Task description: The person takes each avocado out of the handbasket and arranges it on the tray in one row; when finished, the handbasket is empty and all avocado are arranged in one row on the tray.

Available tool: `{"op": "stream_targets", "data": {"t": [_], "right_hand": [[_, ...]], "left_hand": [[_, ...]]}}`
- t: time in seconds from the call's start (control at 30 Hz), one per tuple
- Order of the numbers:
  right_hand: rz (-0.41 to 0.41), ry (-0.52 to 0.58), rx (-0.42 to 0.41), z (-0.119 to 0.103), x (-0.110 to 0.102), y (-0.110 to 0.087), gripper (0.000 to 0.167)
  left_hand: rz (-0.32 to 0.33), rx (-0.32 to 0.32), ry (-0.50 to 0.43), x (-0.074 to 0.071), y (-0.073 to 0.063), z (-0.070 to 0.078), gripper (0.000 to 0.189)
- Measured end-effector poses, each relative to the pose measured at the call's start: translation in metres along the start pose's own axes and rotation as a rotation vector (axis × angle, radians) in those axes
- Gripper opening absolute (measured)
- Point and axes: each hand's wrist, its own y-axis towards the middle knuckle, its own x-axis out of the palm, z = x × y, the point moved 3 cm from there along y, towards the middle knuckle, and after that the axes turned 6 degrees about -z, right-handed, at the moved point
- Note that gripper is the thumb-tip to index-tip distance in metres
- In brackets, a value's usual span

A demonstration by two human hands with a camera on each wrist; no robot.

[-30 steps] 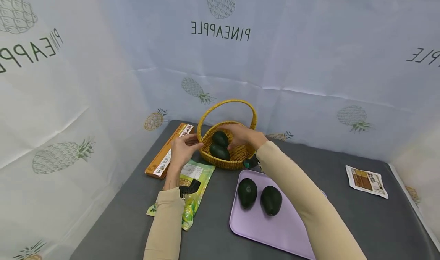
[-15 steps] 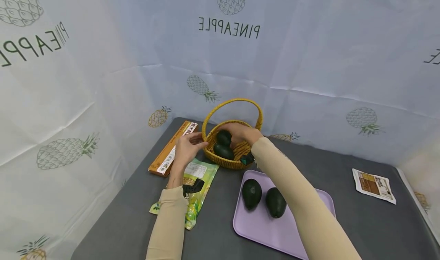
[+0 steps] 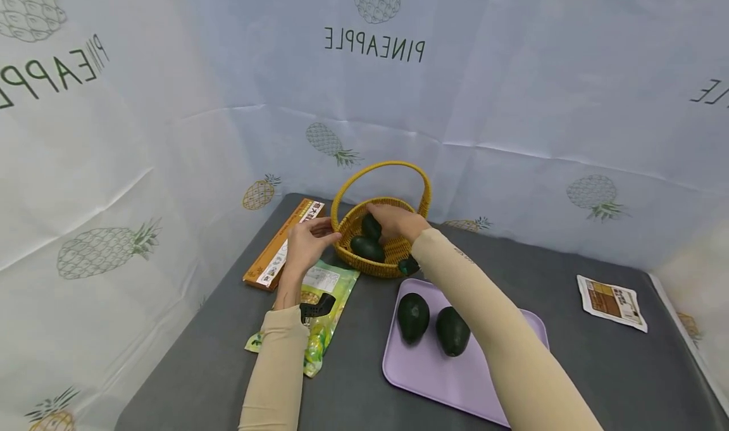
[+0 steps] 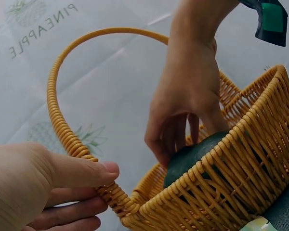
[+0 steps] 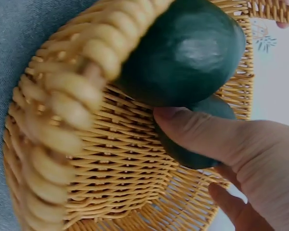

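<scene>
A yellow wicker basket [image 3: 376, 268] with a tall arched handle stands near the back of the table. My left hand [image 3: 306, 247] pinches the foot of its handle [image 4: 67, 132] between thumb and fingers. Inside the basket lie two dark green avocados. My right hand [image 3: 395, 221] reaches in from the right and grips the farther avocado [image 5: 190, 151], its thumb on the near side. The nearer avocado [image 5: 188, 53] rests against the basket's side, right beside that thumb. Two more avocados, a left one [image 3: 412, 318] and a right one [image 3: 452, 331], lie on a lilac tray [image 3: 433, 380].
Left of the basket lies a long orange-brown box [image 3: 281, 244]. A green food pouch [image 3: 327, 314] lies partly under the left wrist. At the far right is a small white-and-brown packet [image 3: 612, 302]. A pineapple-print cloth [image 3: 484, 95] hangs behind the grey table.
My right hand has gone deeper into the basket and closed round the farther avocado, which now sits tilted. My left hand keeps its place at the handle. The head view has shifted slightly.
</scene>
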Motion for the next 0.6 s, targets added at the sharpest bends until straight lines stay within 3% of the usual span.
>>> {"op": "stream_targets", "data": {"t": [0.2,0.6], "right_hand": [[0.025,-0.016,-0.002,0.006,0.006,0.002,0.084],[0.052,0.055,0.040,0.022,0.007,-0.009,0.084]], "left_hand": [[-0.009,-0.004,0.001,0.000,0.000,0.001,0.044],[-0.025,-0.026,-0.017,-0.003,-0.002,0.000,0.046]]}}
